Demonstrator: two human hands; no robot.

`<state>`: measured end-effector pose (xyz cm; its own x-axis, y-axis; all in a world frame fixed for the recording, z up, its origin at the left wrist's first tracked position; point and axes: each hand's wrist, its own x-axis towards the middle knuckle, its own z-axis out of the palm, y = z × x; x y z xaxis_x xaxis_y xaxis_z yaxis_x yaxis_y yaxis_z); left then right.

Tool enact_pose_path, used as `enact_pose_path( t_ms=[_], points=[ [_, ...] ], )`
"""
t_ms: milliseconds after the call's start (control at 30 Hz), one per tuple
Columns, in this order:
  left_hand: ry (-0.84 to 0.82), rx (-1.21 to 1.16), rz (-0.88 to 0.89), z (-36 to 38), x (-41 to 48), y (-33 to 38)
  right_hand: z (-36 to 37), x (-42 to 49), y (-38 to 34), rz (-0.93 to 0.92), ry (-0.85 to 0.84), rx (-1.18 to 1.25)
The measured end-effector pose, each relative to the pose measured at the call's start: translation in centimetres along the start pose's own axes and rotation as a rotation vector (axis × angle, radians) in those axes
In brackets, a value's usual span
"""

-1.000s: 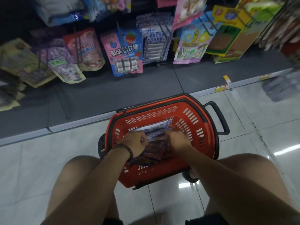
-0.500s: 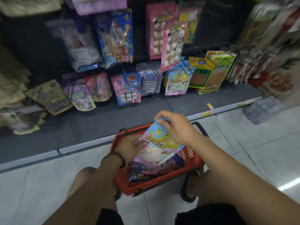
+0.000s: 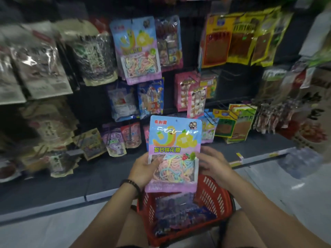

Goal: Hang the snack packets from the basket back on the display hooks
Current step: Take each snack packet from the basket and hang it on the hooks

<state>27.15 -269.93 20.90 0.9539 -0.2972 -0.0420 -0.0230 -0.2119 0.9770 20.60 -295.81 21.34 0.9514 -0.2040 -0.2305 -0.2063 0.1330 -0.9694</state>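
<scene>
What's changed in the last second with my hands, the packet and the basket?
Both grips rose from the red basket, lifting the candy packet out; it stands upright above it, the left grip holding its left edge, the right grip at its right edge. The basket stays on the floor, other packets inside.

the sweet packet [image 3: 173, 151] held up at the centre carries the only line that reads clearly: green characters 酸砂棉花糖 on the purple band across its middle. three red brand characters at its top left corner are too smeared to read. above it hangs a matching packet [image 3: 138, 49], its print blurred. to its right, a yellow shelf tag [image 3: 239, 156] is illegible.
</scene>
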Motion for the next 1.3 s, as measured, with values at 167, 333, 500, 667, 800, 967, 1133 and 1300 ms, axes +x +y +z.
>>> enact_pose_path(
  t_ms=[167, 333, 500, 667, 800, 967, 1133, 1300],
  points=[
    [0.06, 0.028, 0.029, -1.5, 0.3, 3.4, 2.6, -0.1, -1.9, -0.093, 0.038, -0.059],
    [0.154, -0.032, 0.076, -3.5, 1.0, 7.4, 4.2, 0.3, -5.0, -0.178, 0.051, -0.1],
    [0.275, 0.021, 0.071, -4.8, 1.3, 10.2, 6.0, 0.4, -8.4, -0.17, 0.038, -0.08],
    [0.273, 0.021, 0.103, -6.5, 2.6, 12.7, 6.4, 1.2, -12.3, -0.212, -0.004, -0.164],
    [0.271, 0.059, 0.14, -8.2, 4.3, 15.0, 7.1, 2.3, -16.0, -0.282, 0.012, -0.302],
    [0.341, 0.157, 0.182, -10.1, 6.8, 18.1, 8.4, 4.2, -19.8, -0.392, 0.013, -0.342],
    [0.424, 0.283, 0.155, -11.4, 9.1, 20.3, 9.6, 6.7, -22.5, -0.436, 0.036, -0.355],
    [0.454, 0.23, 0.229, -12.4, 11.5, 21.8, 11.0, 9.8, -24.7, -0.526, 0.136, -0.429]
  ],
)
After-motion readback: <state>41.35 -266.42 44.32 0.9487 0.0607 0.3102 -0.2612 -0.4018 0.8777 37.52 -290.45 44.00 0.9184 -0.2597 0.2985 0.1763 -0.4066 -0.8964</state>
